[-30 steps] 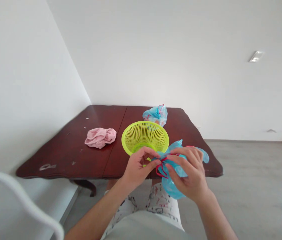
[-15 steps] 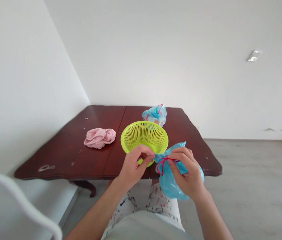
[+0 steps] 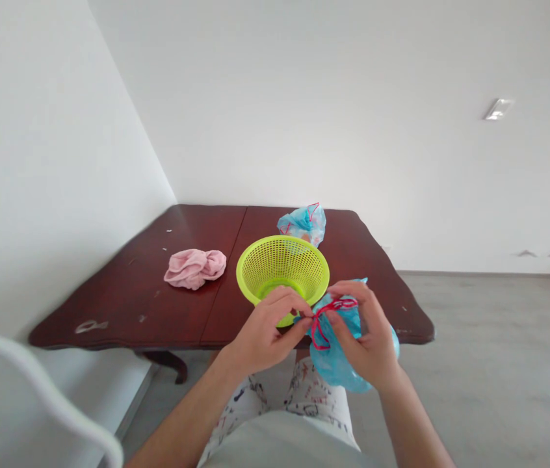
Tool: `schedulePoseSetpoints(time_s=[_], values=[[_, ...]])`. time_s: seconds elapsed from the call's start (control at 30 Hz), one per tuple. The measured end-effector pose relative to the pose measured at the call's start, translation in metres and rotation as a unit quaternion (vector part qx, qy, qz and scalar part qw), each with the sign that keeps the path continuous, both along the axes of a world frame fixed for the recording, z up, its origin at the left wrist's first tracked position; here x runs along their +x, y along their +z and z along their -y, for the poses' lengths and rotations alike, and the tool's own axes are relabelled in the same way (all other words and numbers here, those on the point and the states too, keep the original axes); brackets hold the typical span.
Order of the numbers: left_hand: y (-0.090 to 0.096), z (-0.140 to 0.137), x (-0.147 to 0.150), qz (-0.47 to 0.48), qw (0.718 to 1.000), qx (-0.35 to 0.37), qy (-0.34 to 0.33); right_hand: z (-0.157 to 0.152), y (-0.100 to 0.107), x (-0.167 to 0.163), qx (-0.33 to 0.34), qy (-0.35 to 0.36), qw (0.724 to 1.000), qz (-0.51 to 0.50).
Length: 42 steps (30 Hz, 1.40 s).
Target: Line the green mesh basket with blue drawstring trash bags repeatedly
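Observation:
A blue plastic drawstring bag [image 3: 336, 367] hangs at the table's front edge, its neck gathered between my hands. My left hand [image 3: 275, 325] pinches at the red drawstring [image 3: 321, 328] by the neck. On the other side of the neck, my right hand [image 3: 367, 335] is closed on the bag and drawstring, thumb against fingers. Just beyond my hands stands a yellow-green plastic colander [image 3: 282, 260]; my left hand overlaps its front rim in the view. Whatever the bag contains cannot be made out.
Behind the colander lies a second blue drawstring bag [image 3: 304, 224], with something in it. A crumpled pink cloth [image 3: 194, 268] rests left of the colander on the dark wooden table [image 3: 158, 325]. White walls border the table's back and left. A white curved bar [image 3: 45, 383] crosses the lower left.
My left fingers have shifted slightly right, from the gathered plastic to the red drawstring. The fingers of my right hand have opened out a little, and more drawstring shows between the hands.

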State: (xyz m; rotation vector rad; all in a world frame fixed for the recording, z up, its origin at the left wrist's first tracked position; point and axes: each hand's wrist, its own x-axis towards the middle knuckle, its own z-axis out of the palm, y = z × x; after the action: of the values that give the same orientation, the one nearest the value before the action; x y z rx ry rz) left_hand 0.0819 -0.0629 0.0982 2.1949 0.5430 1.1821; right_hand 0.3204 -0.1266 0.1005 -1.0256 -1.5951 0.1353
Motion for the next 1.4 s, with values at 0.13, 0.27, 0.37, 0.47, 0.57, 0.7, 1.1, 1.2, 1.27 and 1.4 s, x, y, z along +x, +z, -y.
schedulePoseSetpoints(time_s=[0.13, 0.27, 0.37, 0.47, 0.57, 0.7, 1.1, 1.2, 1.27, 1.4], values=[[-0.003, 0.000, 0.000, 0.014, 0.999, -0.013, 0.032, 0.005, -0.006, -0.007, 0.114, -0.073, 0.990, 0.040], [-0.005, -0.002, 0.001, 0.007, 1.000, -0.009, 0.022, 0.004, -0.012, -0.012, 0.027, -0.020, 0.997, 0.069], [-0.005, -0.002, 0.003, 0.007, 1.000, -0.021, 0.008, 0.000, -0.014, -0.012, -0.039, 0.008, 0.999, 0.010], [-0.005, -0.002, 0.004, 0.008, 0.999, -0.035, -0.003, -0.003, -0.016, -0.012, -0.080, 0.050, 0.995, -0.041], [-0.004, 0.000, 0.004, 0.009, 0.999, -0.044, -0.002, -0.004, -0.018, -0.014, -0.103, 0.074, 0.988, -0.088], [-0.005, 0.001, 0.003, 0.003, 0.999, -0.051, 0.001, -0.004, -0.021, -0.019, -0.141, 0.078, 0.976, -0.145], [-0.006, -0.002, -0.001, -0.003, 0.999, -0.031, 0.016, -0.008, -0.010, -0.018, -0.060, 0.092, 0.993, -0.049], [-0.008, -0.003, -0.003, 0.003, 0.999, -0.030, 0.039, -0.009, -0.010, -0.016, -0.053, 0.086, 0.994, -0.052], [-0.011, -0.005, -0.005, 0.023, 0.997, -0.038, 0.061, -0.009, -0.011, -0.012, -0.050, 0.077, 0.994, -0.056], [-0.016, -0.010, -0.013, 0.092, 0.986, -0.083, 0.116, -0.009, -0.012, -0.003, -0.044, 0.047, 0.995, -0.081]])
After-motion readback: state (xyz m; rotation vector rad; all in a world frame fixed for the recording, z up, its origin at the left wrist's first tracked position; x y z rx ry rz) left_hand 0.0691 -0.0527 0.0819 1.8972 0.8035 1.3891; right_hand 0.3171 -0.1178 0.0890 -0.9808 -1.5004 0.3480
